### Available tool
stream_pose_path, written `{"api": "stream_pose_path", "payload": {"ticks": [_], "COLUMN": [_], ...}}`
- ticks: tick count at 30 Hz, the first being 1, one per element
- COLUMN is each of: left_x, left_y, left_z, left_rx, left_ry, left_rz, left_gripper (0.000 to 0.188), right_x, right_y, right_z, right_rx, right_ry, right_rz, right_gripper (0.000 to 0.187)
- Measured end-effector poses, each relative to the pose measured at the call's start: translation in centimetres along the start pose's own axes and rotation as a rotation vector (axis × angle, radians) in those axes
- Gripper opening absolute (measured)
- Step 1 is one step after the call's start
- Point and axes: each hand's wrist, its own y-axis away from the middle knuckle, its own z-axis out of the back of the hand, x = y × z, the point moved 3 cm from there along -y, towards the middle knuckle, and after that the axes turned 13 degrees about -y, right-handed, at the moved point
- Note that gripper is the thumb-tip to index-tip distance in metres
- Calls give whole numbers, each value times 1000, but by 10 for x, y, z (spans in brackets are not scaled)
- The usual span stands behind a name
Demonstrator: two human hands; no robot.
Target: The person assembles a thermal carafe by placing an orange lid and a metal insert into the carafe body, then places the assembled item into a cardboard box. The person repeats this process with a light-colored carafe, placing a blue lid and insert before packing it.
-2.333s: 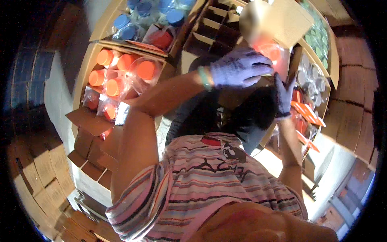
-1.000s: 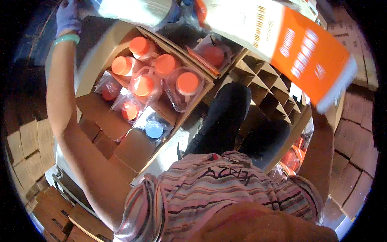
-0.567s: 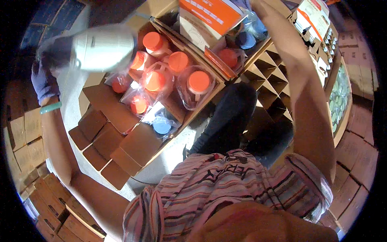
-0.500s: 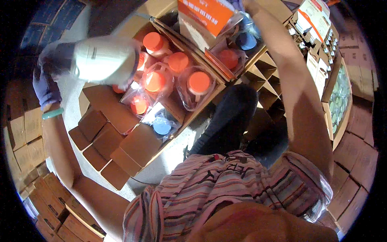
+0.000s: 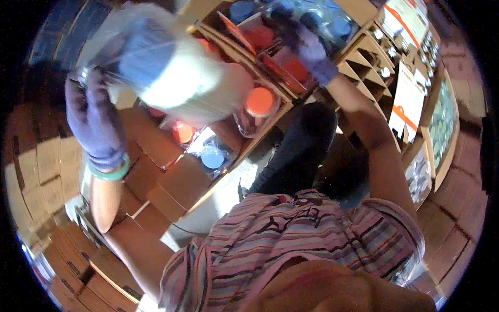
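My left hand [image 5: 97, 122], in a purple glove, is raised at the left with its fingers closed on the edge of a clear plastic bag. Inside the bag, blurred by motion, is a white bottle [image 5: 195, 88] with a large blue end, tilted over the open carton. My right hand [image 5: 314, 57], also gloved, reaches down into the far carton compartment beside an orange-capped bottle [image 5: 296, 68] and several blue-capped bottles [image 5: 340, 27]. Its fingertips are dark and smeared, so any grip is unclear. In the near carton stand bagged bottles with orange caps [image 5: 260, 100] and a blue cap [image 5: 212, 156].
Brown carton flaps [image 5: 182, 184] spread out at the near left. To the right are a cardboard divider grid [image 5: 366, 78], white-and-orange printed cards [image 5: 408, 101] and a box of greenish round items [image 5: 441, 122]. Stacked cartons [image 5: 44, 161] line both sides. My knee [image 5: 306, 138] is beside the carton.
The left hand has moved right, bringing the bottle over the carton. My right hand has come nearer and down into the compartment. The upright orange-and-white panel there no longer shows.
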Motion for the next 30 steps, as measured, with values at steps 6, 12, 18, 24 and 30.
{"api": "stream_pose_path", "payload": {"ticks": [6,12,18,24,30], "left_x": [-110,-185,-313,-339,-347], "left_y": [14,60,108,155,179], "left_z": [-34,-61,-42,-43,-49], "left_rx": [-52,555,-5,75,430], "left_ry": [924,1324,1553,1626,1317], "left_rz": [91,-532,-528,-82,-131], "left_gripper": [29,24,30,43,47], "right_x": [126,9,-26,-27,-22], "right_y": [137,307,441,474,480], "right_z": [2,71,57,52,42], "right_rx": [-93,-587,-793,-765,-726], "right_ry": [41,-140,-213,-247,-287], "right_rz": [475,-5,-224,-220,-187], "right_gripper": [111,94,83,72,61]}}
